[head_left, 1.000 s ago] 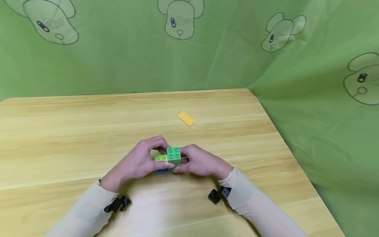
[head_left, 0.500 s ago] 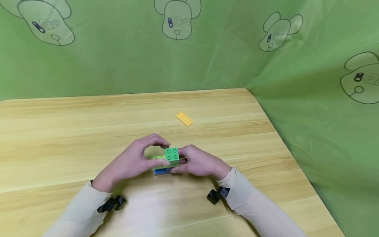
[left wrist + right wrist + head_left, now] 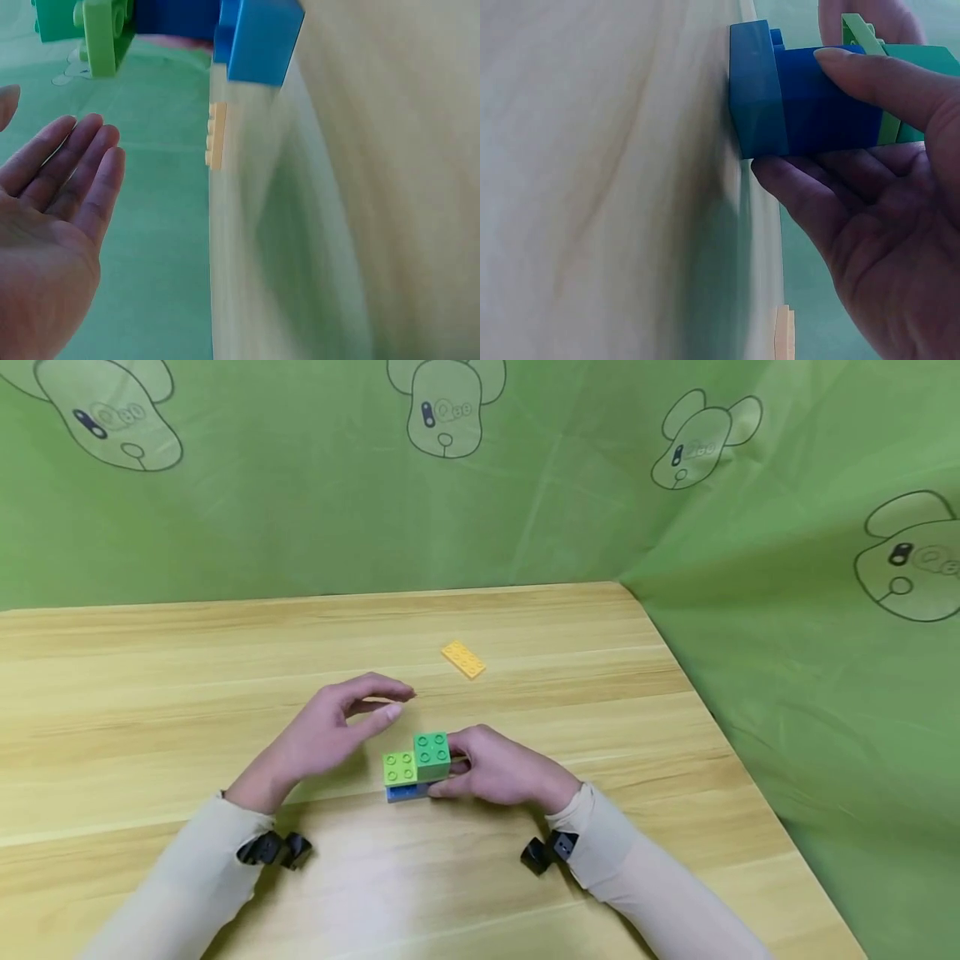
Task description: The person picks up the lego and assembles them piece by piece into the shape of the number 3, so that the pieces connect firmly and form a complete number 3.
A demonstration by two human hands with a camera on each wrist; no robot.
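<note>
A stack of toy building bricks stands on the table, gripped at its right side by my right hand (image 3: 502,768). On top is a green brick (image 3: 432,756). Beneath it, a flat lime plate (image 3: 399,769) sticks out to the left. In the right wrist view, the thumb presses a dark blue brick (image 3: 829,112), which sits on a lighter blue brick (image 3: 756,90) at the bottom. My left hand (image 3: 318,735) hovers up and left of the stack, apart from it, fingers extended and holding nothing. Its palm (image 3: 45,247) shows in the left wrist view.
A flat yellow-orange studded plate (image 3: 463,659) lies on the wooden table (image 3: 187,693), beyond the stack. A green cloth (image 3: 315,510) with printed outlines hangs behind the table and along its right side.
My left hand has let go of the stack and moved away up and to the left. The right hand keeps its grip, and the stack has stayed in nearly the same place.
</note>
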